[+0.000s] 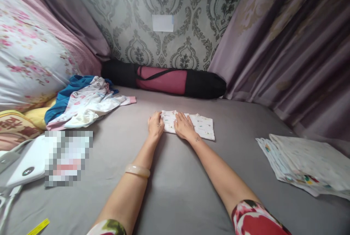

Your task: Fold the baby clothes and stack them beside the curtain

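Observation:
A small white garment [203, 124] with a scattered little print lies folded into a flat rectangle on the grey bed sheet. At its left end is my left hand [156, 124], fingers bent and closed on the edge of the cloth. My right hand [185, 125] rests palm down across the garment's left half, with its fingers stretched out and slightly spread. The cloth under both hands is hidden.
A stack of folded clothes [314, 165] is at the right. Rumpled clothes [82, 103] lie at the left, near a white power bank [32, 158] with cables. A black and maroon rolled bag [164, 80] lies along the wall.

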Demonstrator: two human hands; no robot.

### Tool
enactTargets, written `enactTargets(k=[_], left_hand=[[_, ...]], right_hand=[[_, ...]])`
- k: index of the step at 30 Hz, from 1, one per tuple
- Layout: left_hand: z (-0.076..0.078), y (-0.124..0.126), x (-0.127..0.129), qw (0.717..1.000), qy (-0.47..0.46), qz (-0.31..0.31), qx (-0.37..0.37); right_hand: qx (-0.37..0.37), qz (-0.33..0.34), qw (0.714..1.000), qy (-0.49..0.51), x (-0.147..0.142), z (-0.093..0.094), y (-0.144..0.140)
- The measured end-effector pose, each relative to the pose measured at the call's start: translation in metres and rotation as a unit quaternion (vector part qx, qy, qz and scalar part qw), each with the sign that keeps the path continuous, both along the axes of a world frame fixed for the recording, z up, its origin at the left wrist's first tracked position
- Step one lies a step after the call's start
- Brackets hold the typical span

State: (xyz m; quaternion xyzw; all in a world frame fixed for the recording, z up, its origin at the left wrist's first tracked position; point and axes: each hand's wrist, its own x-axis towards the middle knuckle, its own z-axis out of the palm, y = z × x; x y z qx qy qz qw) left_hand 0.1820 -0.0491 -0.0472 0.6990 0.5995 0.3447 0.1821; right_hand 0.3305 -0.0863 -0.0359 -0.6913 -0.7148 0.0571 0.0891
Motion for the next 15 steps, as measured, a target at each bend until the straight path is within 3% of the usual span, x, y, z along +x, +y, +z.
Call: enactTargets(k=[5, 12, 15], left_hand=[[0.001, 0.004, -0.005, 0.999, -0.015, 0.031, -0.016], [0.0, 0.006, -0.008, 0.999, -0.022, 0.044, -0.015], [0.001, 0.006, -0.007, 0.999, -0.022, 0.045, -0.019]], right_hand=[[0.001, 0.015, 1.0, 0.006, -0.012, 0.008, 0.008], [0.01, 0.019, 1.0, -0.003, -0.023, -0.008, 0.012], [0.006, 0.019, 1.0, -0.005, -0.022, -0.006, 0.012]])
